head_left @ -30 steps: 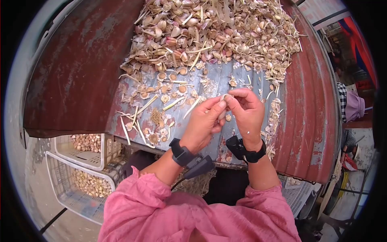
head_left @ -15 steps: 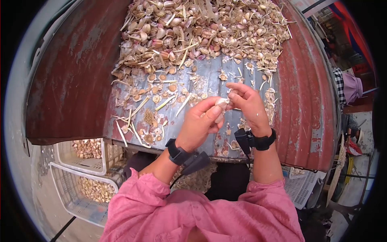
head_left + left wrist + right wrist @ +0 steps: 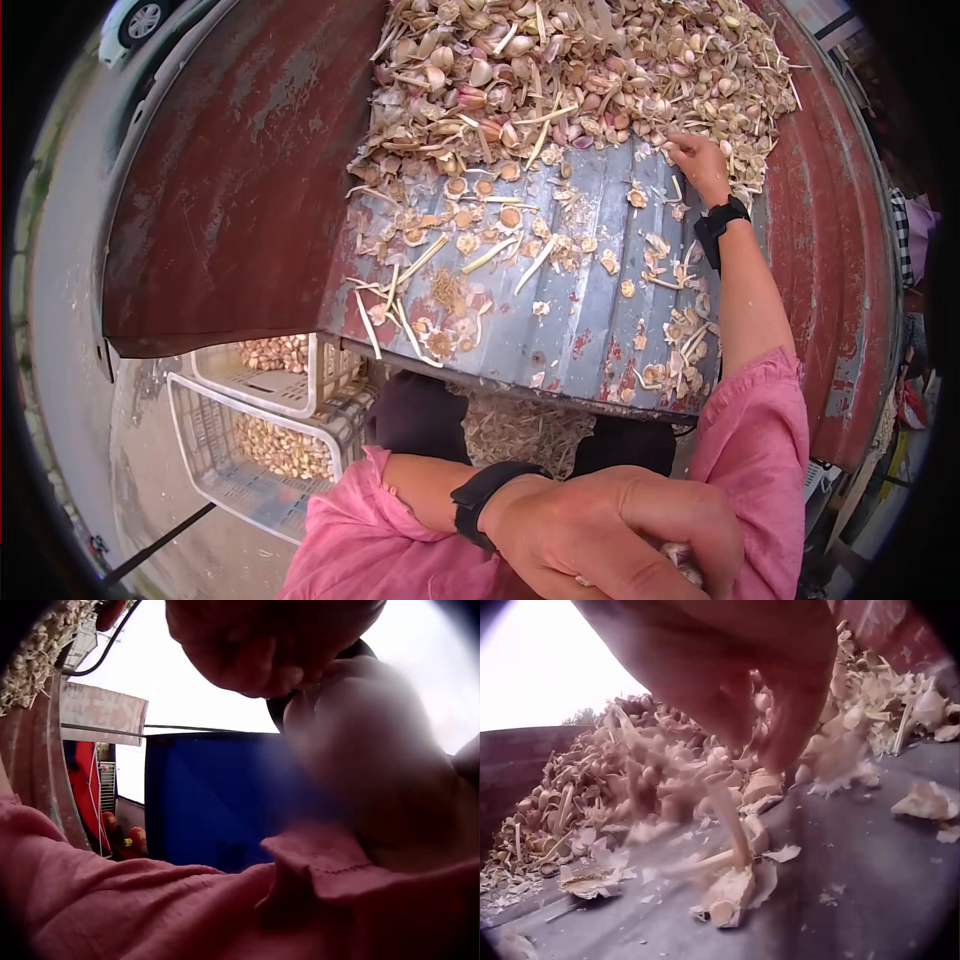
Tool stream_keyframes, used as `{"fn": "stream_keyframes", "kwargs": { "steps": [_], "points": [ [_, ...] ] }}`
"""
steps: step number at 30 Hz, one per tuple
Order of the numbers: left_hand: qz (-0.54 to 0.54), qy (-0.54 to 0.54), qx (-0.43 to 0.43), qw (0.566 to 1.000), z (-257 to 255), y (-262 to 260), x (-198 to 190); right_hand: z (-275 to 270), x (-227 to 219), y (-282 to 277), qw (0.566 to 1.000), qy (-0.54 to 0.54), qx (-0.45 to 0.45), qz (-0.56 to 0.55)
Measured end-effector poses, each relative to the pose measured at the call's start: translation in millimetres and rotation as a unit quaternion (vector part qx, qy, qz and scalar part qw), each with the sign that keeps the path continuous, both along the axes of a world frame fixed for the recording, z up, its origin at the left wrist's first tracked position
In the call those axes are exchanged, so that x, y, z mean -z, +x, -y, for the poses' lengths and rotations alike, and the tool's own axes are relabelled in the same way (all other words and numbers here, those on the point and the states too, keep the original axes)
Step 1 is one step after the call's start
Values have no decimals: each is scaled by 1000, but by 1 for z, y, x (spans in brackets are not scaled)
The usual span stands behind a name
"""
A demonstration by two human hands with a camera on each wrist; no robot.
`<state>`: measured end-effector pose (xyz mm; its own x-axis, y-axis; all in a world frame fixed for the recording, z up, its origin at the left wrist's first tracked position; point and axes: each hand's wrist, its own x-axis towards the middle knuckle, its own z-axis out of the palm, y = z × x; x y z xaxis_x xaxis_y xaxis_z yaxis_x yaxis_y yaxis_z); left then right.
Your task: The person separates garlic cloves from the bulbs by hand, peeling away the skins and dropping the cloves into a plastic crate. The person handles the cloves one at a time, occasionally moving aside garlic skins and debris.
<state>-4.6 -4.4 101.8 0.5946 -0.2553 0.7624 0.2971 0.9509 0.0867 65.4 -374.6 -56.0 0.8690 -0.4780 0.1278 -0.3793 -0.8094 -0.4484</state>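
My left hand (image 3: pixel 610 530) is raised close to the head camera, its fingers curled round garlic cloves (image 3: pixel 682 562) that show in the gap between thumb and fingers. The fingers hide most of what it holds. My right hand (image 3: pixel 700 165) reaches to the near right edge of a big garlic heap (image 3: pixel 600 70). In the right wrist view its bent fingers (image 3: pixel 780 727) point down among loose cloves and skins, and I cannot tell whether they pinch one. A dry garlic stalk with its root end (image 3: pixel 731 896) lies just in front of these fingers.
Cut stalks (image 3: pixel 490 255), root discs (image 3: pixel 510 217) and skins are strewn over the corrugated metal sheet (image 3: pixel 590 250). A raised red metal panel (image 3: pixel 230 190) borders the left side. Plastic crates (image 3: pixel 190 440) with cloves (image 3: pixel 285 447) stand on the ground at lower left.
Earlier both hands met over the sheet, working on a pale garlic bulb. They have since parted: the left came back toward the body, the right went forward to the heap. The view shifted too.
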Motion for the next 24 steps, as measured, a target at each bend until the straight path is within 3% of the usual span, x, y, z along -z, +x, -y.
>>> {"fn": "stream_keyframes", "kwargs": {
  "steps": [3, 5, 7, 9, 16, 18, 19, 20, 21, 22, 24],
  "points": [
    [-22, -5, 45, 999, -6, -3, -4, -32, -26, 3, 994, 20, -9, -105],
    [-58, -9, 58, 997, -6, -6, -4, -61, -42, -5, 967, 130, 65, -208],
    [-52, -52, 98, 992, -6, -7, -3, -84, -44, -26, 918, 387, 53, -64],
    [-51, -67, 89, 992, -5, -5, -6, -108, -51, -46, 853, 520, 45, -14],
    [-97, -44, 123, 987, -13, -15, -12, -164, -88, -84, 838, 537, 45, 87],
    [51, 79, 150, 984, -23, 13, 4, -179, -100, -92, 860, 493, 62, 114],
    [-19, 111, 151, 982, -14, 13, 16, -186, -109, -93, 877, 453, 66, 146],
    [-135, 317, 86, 935, -15, 6, 18, -194, -118, -98, 888, 428, 62, 157],
    [-204, 352, 196, 892, -9, 16, 35, -204, -128, -101, 891, 407, 58, 191],
    [-283, 351, 153, 879, 0, 15, 42, -216, -137, -105, 899, 384, 41, 204],
    [-356, 365, 163, 845, 10, 18, 59, -240, -147, -112, 928, 308, -16, 209]
  ]
}}
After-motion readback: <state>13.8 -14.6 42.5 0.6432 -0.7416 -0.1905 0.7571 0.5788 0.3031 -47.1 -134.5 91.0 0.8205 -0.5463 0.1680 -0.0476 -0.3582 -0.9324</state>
